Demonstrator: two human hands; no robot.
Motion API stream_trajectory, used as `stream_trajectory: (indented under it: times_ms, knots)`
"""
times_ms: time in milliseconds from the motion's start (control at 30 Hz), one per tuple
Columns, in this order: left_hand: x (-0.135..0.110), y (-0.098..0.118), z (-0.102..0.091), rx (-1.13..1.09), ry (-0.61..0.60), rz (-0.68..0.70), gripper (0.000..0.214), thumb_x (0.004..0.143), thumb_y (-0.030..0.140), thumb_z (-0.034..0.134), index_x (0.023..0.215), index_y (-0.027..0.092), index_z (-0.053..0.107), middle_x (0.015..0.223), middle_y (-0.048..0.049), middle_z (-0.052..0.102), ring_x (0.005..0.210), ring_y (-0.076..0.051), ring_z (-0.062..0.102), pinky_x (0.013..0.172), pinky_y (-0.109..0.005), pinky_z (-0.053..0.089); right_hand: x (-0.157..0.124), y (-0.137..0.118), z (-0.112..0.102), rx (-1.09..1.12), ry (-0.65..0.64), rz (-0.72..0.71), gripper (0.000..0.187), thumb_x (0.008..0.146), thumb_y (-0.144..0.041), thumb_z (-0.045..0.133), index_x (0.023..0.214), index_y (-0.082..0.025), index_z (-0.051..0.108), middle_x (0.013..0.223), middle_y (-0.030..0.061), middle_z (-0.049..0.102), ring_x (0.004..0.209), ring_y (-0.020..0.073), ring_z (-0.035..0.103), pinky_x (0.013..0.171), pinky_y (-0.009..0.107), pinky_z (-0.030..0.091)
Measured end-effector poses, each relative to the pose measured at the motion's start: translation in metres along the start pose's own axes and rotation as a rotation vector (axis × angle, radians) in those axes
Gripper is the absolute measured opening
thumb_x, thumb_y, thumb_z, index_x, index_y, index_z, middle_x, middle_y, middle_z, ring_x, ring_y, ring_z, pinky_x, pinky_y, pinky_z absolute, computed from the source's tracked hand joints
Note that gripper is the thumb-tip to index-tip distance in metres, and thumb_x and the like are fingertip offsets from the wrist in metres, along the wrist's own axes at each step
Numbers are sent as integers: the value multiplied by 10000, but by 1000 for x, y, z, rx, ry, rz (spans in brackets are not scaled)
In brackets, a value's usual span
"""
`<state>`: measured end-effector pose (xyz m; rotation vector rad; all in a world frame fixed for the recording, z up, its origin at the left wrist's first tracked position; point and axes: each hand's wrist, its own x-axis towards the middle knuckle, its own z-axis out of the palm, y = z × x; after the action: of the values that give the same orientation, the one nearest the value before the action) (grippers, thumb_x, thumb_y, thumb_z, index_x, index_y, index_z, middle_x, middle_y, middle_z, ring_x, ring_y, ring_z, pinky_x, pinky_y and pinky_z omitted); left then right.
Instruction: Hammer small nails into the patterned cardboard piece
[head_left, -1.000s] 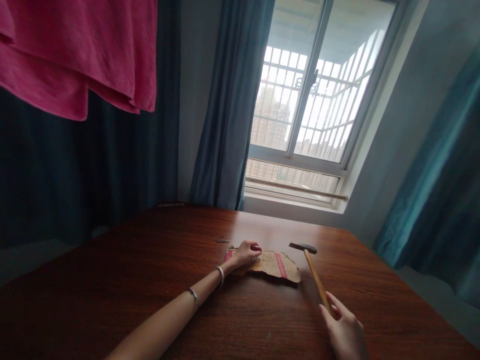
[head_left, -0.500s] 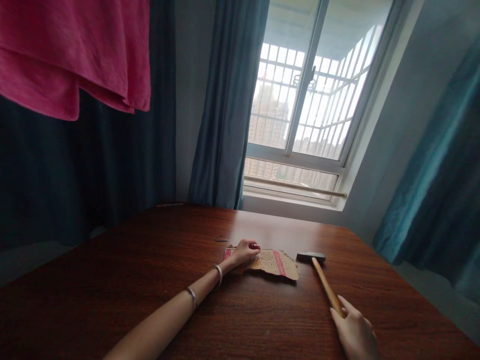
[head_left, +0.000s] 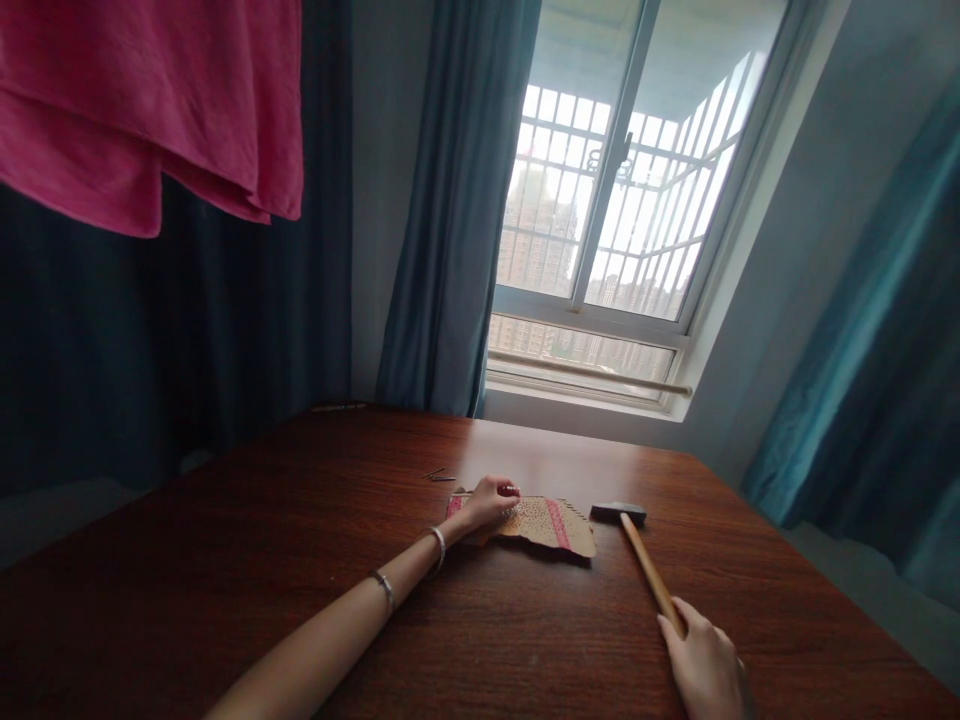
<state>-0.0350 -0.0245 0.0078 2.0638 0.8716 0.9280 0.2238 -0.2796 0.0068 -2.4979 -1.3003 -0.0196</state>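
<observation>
My right hand (head_left: 703,655) is wrapped around the lower end of a hammer's (head_left: 651,572) wooden handle. Its dark metal head is just right of a torn piece of cardboard (head_left: 536,522), which has pink bands and many small holes. Over the left part of that cardboard, my left hand (head_left: 491,503) is closed with fingers curled together. Whatever those fingers pinch is too small to make out. Several loose nails (head_left: 439,476) lie on the wood just behind the cardboard, to the left.
The brown wooden table (head_left: 450,620) reaches back to a window (head_left: 600,200) with bars outside. A blue curtain (head_left: 442,230) hangs left of the window, another curtain (head_left: 862,350) on the right. A pink cloth (head_left: 165,110) hangs at upper left.
The hammer has shifted very slightly to the left with my right hand. My left hand stays in place over the cardboard.
</observation>
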Motion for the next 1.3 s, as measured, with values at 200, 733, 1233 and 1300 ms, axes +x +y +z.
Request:
stream_trajectory:
  times_ms: [200, 733, 1233, 1300]
  knots:
    - [1, 0, 1, 21, 3, -15, 228, 676, 278, 572, 784, 112, 684, 763, -50, 675, 720, -153, 593, 670, -220, 439, -4, -1, 6, -50, 14, 17, 382, 840, -315, 351, 1100, -157, 583, 861, 134, 682, 829, 270, 616, 714, 330, 448]
    - [20, 26, -52, -40, 230, 68, 333, 783, 404, 481, 797, 118, 651, 796, -70, 653, 758, -156, 574, 691, -241, 425, 88, -120, 5, -87, 242, -372, 313, 834, -247, 419, 1075, -146, 593, 1005, 122, 624, 983, 236, 532, 815, 300, 377]
    - [11, -64, -167, 644, -36, -434, 190, 556, 162, 580, 699, 120, 699, 725, -74, 686, 652, -159, 607, 572, -198, 394, 96, -150, 44, 17, 194, -521, 241, 810, -194, 422, 923, -188, 635, 867, 93, 622, 891, 195, 545, 719, 267, 368]
    - [9, -61, -166, 634, -40, -454, 179, 525, 155, 599, 671, 117, 694, 687, -72, 680, 628, -162, 600, 559, -203, 394, 96, -146, 44, 20, 186, -509, 239, 815, -206, 417, 908, -187, 636, 868, 90, 622, 889, 192, 548, 721, 264, 367]
